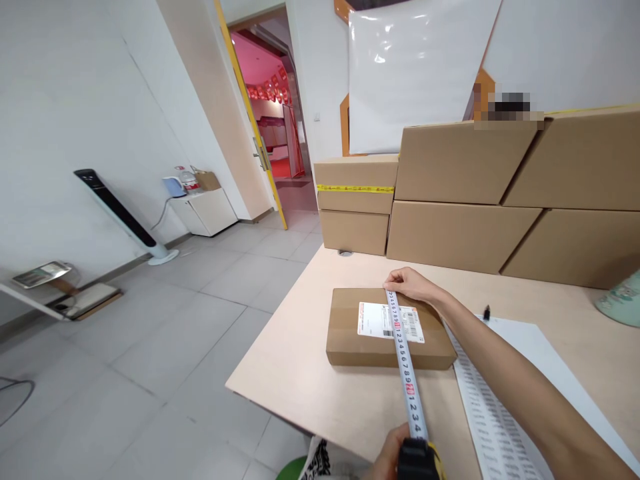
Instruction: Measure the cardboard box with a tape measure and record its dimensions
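Observation:
A brown cardboard box (345,327) with a white shipping label (373,319) lies flat on the table. Across its top, from the far edge towards me, runs the extended blade of a tape measure (404,360). My right hand (407,283) is closed, pinching the blade's end at the box's far edge. At the bottom of the view, my left hand (390,457) grips the black and yellow tape case, partly cut off by the frame. The blade spans the gap between the box's near side and the case.
Stacked cartons (450,230) line the table's (285,360) back edge. Right of the box lie a printed sheet (493,400) and a black pen (487,313). A green floral object (623,300) stands at far right. The table's left edge drops to a tiled floor.

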Action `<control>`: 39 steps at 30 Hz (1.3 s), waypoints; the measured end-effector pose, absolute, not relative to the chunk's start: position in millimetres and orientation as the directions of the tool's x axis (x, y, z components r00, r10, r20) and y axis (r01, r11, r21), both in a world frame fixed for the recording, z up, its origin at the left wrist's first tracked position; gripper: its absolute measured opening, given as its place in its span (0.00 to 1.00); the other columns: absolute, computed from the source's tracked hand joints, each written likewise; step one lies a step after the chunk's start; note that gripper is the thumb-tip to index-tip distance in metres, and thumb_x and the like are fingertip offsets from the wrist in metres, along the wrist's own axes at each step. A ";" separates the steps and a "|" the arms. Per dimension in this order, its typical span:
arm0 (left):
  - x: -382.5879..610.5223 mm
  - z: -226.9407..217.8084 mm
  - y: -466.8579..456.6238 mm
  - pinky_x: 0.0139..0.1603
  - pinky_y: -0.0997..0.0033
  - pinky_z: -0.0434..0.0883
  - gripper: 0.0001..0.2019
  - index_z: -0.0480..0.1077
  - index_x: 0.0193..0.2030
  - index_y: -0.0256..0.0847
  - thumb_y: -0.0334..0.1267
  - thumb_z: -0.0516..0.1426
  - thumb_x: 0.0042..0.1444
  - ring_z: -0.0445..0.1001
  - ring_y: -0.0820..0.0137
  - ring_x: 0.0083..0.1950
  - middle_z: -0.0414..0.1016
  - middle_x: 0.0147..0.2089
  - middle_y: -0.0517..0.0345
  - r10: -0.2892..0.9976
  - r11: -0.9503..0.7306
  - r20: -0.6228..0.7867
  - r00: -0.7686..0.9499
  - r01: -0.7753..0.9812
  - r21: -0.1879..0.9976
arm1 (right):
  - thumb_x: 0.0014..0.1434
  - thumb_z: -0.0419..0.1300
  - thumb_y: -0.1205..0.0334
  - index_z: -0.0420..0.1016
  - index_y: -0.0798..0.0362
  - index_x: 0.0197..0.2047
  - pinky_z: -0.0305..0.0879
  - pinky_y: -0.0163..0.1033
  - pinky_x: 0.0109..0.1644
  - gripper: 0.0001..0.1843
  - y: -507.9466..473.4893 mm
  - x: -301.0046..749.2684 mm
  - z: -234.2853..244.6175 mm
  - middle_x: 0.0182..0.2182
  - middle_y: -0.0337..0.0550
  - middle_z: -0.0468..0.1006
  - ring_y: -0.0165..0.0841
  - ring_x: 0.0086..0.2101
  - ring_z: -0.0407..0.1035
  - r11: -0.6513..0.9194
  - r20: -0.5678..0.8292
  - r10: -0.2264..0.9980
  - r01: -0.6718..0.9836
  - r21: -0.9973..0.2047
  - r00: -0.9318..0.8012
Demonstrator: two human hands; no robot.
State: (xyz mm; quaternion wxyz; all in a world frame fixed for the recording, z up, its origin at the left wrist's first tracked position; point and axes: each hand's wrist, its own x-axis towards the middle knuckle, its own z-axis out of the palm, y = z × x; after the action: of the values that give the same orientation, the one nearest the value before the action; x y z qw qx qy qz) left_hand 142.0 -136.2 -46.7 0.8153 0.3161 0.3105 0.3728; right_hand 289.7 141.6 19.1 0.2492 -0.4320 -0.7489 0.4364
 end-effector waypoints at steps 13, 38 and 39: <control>51.0 11.2 -134.1 0.49 0.56 0.68 0.48 0.51 0.64 0.53 0.50 0.69 0.36 0.72 0.51 0.49 0.69 0.55 0.48 0.981 0.165 -0.192 -0.010 -0.470 0.867 | 0.59 0.49 0.39 0.70 0.41 0.55 0.67 0.50 0.51 0.27 10.4 399.2 28.0 0.50 0.43 0.77 0.47 0.50 0.70 0.093 -0.033 0.988 0.751 -0.654 -0.151; 39.0 59.7 -43.9 0.39 0.49 0.71 0.39 0.53 0.64 0.50 0.53 0.61 0.47 0.73 0.47 0.46 0.63 0.60 0.41 0.881 0.225 -0.010 0.474 -0.399 0.889 | 0.46 0.64 0.42 0.59 0.46 0.56 0.65 0.46 0.47 0.38 125.5 364.7 41.0 0.48 0.47 0.72 0.43 0.46 0.69 0.258 0.241 0.964 0.642 -0.722 -0.116; 41.5 55.6 -47.4 0.42 0.49 0.70 0.41 0.55 0.64 0.47 0.56 0.62 0.44 0.74 0.49 0.45 0.67 0.56 0.41 0.853 0.246 -0.004 0.521 -0.397 0.884 | 0.46 0.65 0.42 0.59 0.46 0.56 0.65 0.46 0.46 0.38 129.7 365.6 37.5 0.48 0.46 0.73 0.42 0.45 0.70 0.259 0.234 0.965 0.606 -0.752 -0.121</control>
State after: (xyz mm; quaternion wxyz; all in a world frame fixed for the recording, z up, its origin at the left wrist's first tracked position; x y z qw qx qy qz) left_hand 41.5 -47.4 55.6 0.7474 0.4495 0.2540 0.4181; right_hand 365.6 129.7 37.5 0.3610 -0.5560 -0.7064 0.2481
